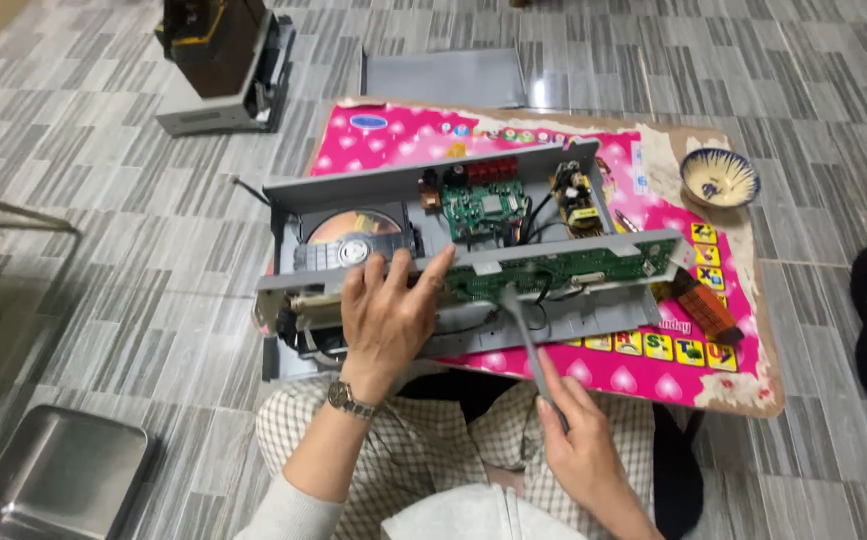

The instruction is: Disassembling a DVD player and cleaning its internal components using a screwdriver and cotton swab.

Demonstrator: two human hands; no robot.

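Opened disc player chassis (434,235) lying across the pink board (654,375), long axis running left to right. Left hand (386,318) pressing down flat, fingers spread, on the detached front panel (474,280) near the disc tray (354,240). Right hand (579,440) closed around a grey tool (520,335), pinching its handle, shaft angling up and left toward the green circuit strip (564,270). Tip sitting just right of the left hand, right hand being nearer. Bowl (719,178) standing well apart.

We saw the left hand (386,315) pressed flat, fingers (434,268) spread, wrist bent; the right hand (582,440) sat nearer, fingers curled in a closed grip.
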